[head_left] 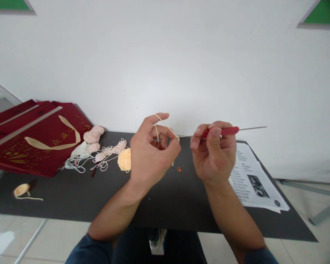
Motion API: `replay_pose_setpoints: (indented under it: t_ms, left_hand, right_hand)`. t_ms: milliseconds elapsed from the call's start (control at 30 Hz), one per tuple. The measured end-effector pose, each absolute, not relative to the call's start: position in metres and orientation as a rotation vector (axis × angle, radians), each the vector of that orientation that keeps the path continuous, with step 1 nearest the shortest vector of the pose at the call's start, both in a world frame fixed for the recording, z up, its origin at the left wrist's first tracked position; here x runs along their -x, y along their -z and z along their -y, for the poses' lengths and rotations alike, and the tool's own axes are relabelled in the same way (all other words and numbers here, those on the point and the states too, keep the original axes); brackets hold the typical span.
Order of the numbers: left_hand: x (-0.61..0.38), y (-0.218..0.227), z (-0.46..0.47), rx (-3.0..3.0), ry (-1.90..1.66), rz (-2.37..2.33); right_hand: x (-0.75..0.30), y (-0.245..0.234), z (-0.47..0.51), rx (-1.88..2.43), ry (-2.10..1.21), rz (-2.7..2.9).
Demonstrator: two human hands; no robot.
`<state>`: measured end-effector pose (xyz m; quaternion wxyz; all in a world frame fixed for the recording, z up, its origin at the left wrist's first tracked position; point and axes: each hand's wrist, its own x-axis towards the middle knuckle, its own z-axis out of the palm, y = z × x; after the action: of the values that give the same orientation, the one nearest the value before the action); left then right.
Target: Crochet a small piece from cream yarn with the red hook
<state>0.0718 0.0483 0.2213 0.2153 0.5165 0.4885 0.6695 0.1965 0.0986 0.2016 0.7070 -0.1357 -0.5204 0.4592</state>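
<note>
My left hand (pixel 151 152) is raised over the black table (pixel 71 190), fingers curled, with a cream yarn strand (pixel 165 126) looped over the index finger and pinched by thumb and fingers. My right hand (pixel 213 152) is closed on a crochet hook with a red handle (pixel 225 131); its metal shaft sticks out to the right, and its tip points left to the yarn at my left fingers. A cream yarn ball (pixel 124 159) lies on the table just left of my left hand.
Red gift bags with a cream ribbon handle (pixel 35 137) lie at the table's left. Pink and white yarn pieces (pixel 95 145) sit beside them. A small cream piece (pixel 22 190) lies near the left front edge. Printed papers (pixel 253 179) lie at right; a tiny orange marker (pixel 178 169) lies between my hands.
</note>
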Motion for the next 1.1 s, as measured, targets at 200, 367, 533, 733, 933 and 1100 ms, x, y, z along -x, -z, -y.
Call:
replay_pose_setpoints:
  t_ms: [200, 367, 533, 733, 933, 1100]
  left_hand:
    - [-0.075, -0.220, -0.045, -1.537, -1.891, -1.437]
    - [-0.075, -0.220, -0.043, -1.581, -1.898, -1.475]
    - [-0.075, -0.219, -0.042, -1.577, -1.915, -1.488]
    - [-0.077, -0.219, -0.047, -1.484, -2.020, -1.503]
    - [-0.067, -0.227, -0.056, -1.212, -2.009, -1.348]
    - [-0.060, -0.229, -0.062, -1.002, -1.989, -1.126]
  right_hand:
    - [-0.195, -0.203, -0.091, 0.310, -0.843, 1.209]
    - [-0.193, -0.202, -0.086, 0.312, -0.748, 1.234]
    - [-0.192, -0.199, -0.083, 0.242, -0.588, 1.280]
    - [-0.192, -0.192, -0.084, 0.179, -0.292, 1.438]
    - [-0.187, -0.181, -0.091, 0.061, -0.177, 1.536]
    - [-0.185, -0.179, -0.095, 0.050, -0.193, 1.514]
